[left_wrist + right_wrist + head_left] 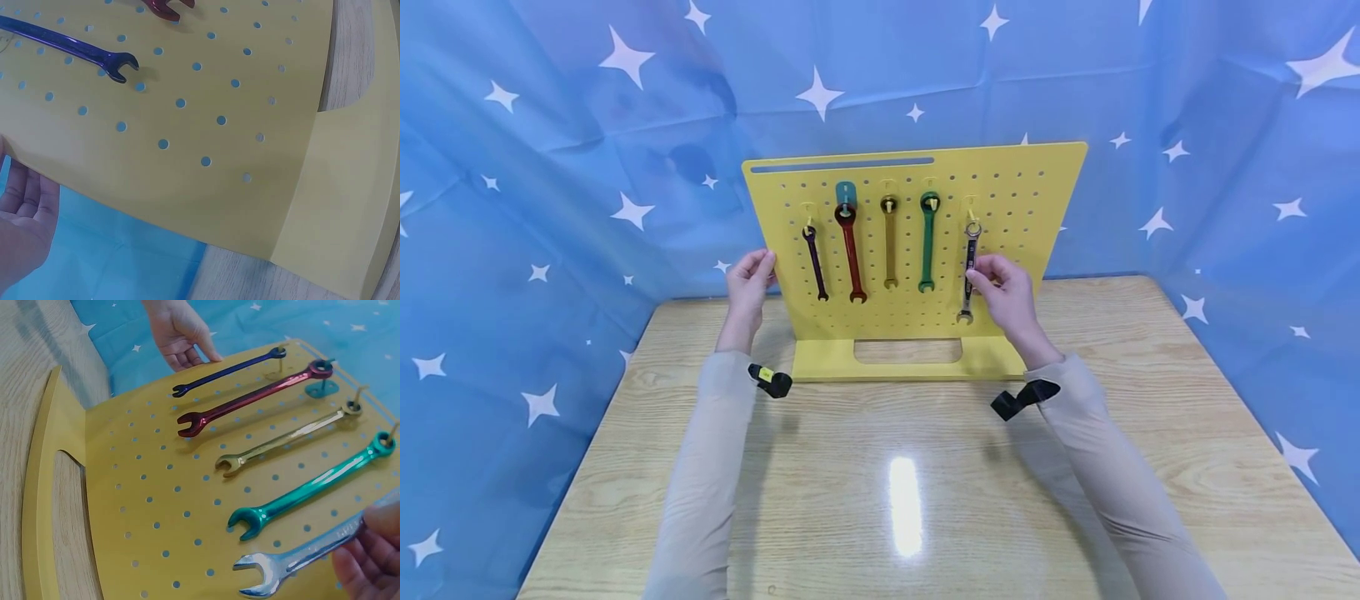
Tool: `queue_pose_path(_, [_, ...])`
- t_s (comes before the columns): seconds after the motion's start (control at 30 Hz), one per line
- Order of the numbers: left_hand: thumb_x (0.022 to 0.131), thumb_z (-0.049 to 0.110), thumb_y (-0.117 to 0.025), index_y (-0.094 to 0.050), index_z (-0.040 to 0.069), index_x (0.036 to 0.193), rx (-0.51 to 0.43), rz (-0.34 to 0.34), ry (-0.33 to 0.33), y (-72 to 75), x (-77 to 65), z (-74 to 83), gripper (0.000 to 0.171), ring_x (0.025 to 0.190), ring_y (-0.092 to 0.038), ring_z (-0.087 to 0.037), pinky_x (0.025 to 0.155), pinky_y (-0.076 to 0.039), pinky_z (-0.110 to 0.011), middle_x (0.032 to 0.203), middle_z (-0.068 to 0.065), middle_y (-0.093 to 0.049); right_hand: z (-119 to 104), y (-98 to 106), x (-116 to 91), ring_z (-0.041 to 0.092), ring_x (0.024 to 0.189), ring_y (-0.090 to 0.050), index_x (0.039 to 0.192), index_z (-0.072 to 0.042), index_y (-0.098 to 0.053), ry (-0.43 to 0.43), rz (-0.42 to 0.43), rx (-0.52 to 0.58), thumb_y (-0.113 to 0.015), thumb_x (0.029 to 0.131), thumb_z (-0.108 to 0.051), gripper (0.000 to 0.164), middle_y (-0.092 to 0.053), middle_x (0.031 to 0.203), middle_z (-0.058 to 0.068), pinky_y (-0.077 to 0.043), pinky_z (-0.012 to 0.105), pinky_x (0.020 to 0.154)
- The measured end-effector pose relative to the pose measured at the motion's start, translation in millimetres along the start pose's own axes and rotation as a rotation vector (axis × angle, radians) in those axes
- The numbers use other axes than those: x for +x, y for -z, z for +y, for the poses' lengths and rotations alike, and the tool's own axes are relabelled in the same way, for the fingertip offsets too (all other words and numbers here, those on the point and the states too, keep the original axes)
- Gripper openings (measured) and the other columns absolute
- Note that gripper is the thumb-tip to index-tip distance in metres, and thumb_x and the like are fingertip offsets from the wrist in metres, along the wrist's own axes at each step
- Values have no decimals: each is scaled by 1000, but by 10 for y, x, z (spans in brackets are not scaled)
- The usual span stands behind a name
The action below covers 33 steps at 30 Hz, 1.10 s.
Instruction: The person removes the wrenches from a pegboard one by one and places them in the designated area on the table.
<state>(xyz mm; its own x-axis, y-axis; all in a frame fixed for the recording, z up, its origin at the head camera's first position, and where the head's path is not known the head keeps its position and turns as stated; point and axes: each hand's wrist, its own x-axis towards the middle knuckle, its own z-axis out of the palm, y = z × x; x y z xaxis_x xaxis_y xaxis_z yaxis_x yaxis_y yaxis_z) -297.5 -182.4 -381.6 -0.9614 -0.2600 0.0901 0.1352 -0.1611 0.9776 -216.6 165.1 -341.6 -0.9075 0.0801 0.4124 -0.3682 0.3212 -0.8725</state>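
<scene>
Your right hand [1007, 292] pinches the silver wrench [972, 250] between thumb and fingers, partway down its handle. This wrench is at the right end of the row on the yellow board [1063, 162], with its ring [973, 235] right by a small hook [972, 214]. Your left hand [749, 282] pinches the board's left edge.

The step seems to be working the silver wrench at its hook. I can't tell if you are putting it on or taking it off. Either way, the move likely needs a soft, straight pull or push, so the ring doesn't catch, and a steady board.

The head view shows the ring by the hook; the right wrist view doesn't. But that one shows the open end [278, 572] close up, beside the green wrench [306, 494]. The left wrist view misses the silver wrench, but shows your left fingers [30, 194] behind the board.
</scene>
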Motion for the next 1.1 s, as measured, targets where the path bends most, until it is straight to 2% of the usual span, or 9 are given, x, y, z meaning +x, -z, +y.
queue_pose_path(0.2, [92, 13, -61, -64, 18, 82, 1, -1, 1, 8, -7, -1, 11, 73, -60, -8, 68, -51, -19, 77, 6, -64, 9, 26, -8, 5, 65, -53, 96, 18, -59, -22, -28, 20, -58, 89, 6, 14, -58, 78, 10, -53, 21, 64])
queue_pose_path(0.43, [92, 14, -62, -65, 17, 82, 7, -3, 7, 11, -2, -3, 10, 74, -60, -8, 69, -51, -20, 78, 5, -64, 285, 29, 57, 5, 63, -55, 97, 14, -61, -30, -35, 60, -62, 89, 0, 16, -58, 74, -6, -53, 21, 62])
queue_pose_path(0.57, [91, 15, -62, -65, 17, 83, 13, -4, 11, 13, -3, 3, 9, 75, -59, -9, 69, -51, -20, 79, 5, -63, 261, 40, 38, 8, 63, -55, 96, 13, -61, -27, -47, 72, -62, 89, -1, 16, -59, 73, -9, -53, 22, 61])
queue_pose_path(0.87, [91, 12, -62, -65, 18, 80, -16, -4, -17, 6, 10, -11, 13, 72, -61, -8, 67, -51, -19, 76, 6, -64, 141, 71, 6, 6, 62, -56, 98, 18, -57, -95, -96, 207, -59, 89, 4, 16, -60, 73, -6, -53, 18, 60])
queue_pose_path(1.1, [91, 12, -62, -66, 17, 80, -34, -8, -5, 8, 14, -17, 12, 73, -61, -8, 67, -52, -19, 77, 5, -64, 28, 98, 0, 6, 61, -57, 94, 11, -59, -142, -115, 241, -59, 90, 3, 9, -60, 71, -5, -53, 18, 60])
